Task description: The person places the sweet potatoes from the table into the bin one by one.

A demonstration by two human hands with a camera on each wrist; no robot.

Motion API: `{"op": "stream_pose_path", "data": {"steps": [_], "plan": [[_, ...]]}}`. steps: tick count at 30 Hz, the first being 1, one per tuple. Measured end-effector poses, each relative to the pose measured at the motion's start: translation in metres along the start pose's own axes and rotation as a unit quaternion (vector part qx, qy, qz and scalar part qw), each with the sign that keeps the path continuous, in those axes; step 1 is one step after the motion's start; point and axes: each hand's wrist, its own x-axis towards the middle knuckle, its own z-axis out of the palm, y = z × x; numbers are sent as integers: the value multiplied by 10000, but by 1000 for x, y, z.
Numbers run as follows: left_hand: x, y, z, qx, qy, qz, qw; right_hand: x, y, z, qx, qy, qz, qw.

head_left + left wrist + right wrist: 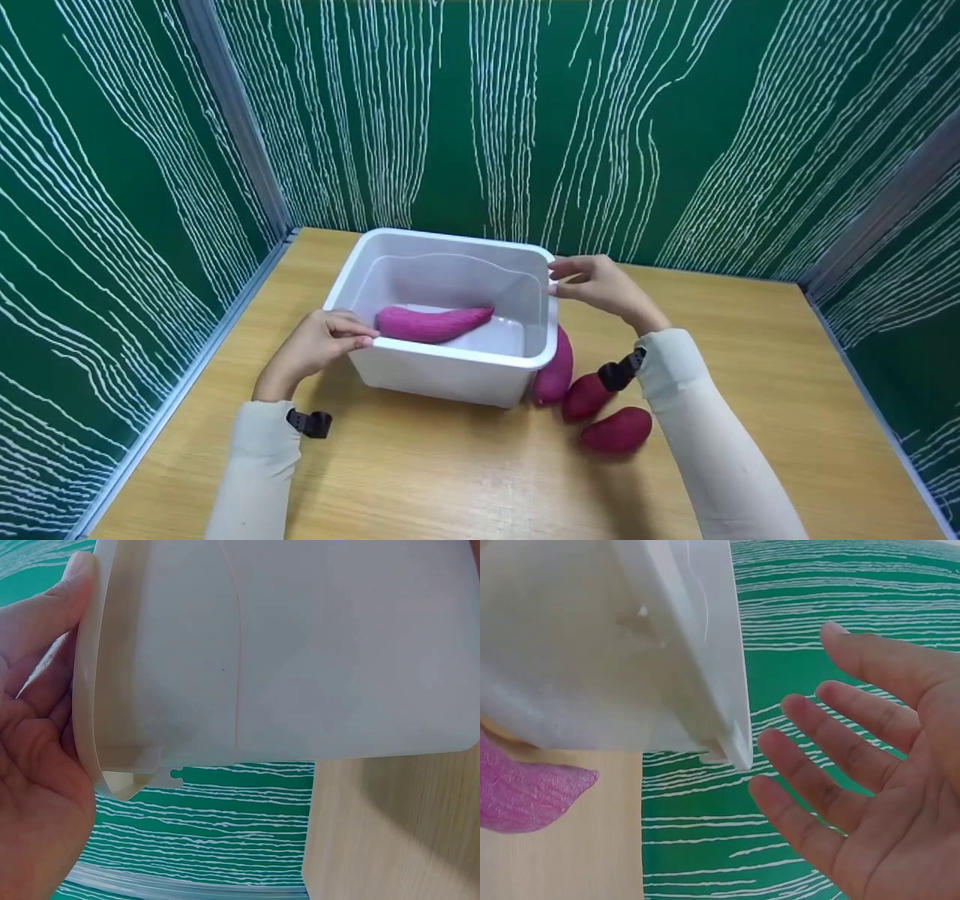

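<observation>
My left hand (315, 343) grips the near left corner of a white plastic bin (442, 379), thumb on one side of the rim and fingers on the other in the left wrist view. One purple sweet potato (431, 324) lies inside the bin, along its near wall. My right hand (600, 285) is at the bin's right rim. In the right wrist view its fingers (810, 787) are spread, with a gap between them and the rim. Another purple sweet potato (555, 371) lies against the bin's right side, partly hidden by it.
Two redder sweet potatoes, one partly behind the right wrist strap (586, 397) and one nearer (616, 430), lie on the wooden table (420, 480). Green panels (585, 135) with white wavy lines and metal posts (240, 120) stand around the table's back and sides.
</observation>
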Motion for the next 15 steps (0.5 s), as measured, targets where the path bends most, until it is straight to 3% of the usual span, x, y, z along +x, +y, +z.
{"op": "stream_pose_path", "data": {"steps": [11,15], "plan": [[1,-2,0,-11,-33,-29,10000,-7,22,1,170,238,363,9989],[1,-3,-1,52,-19,110,9999,-10,28,3,241,311,491,9980]]}}
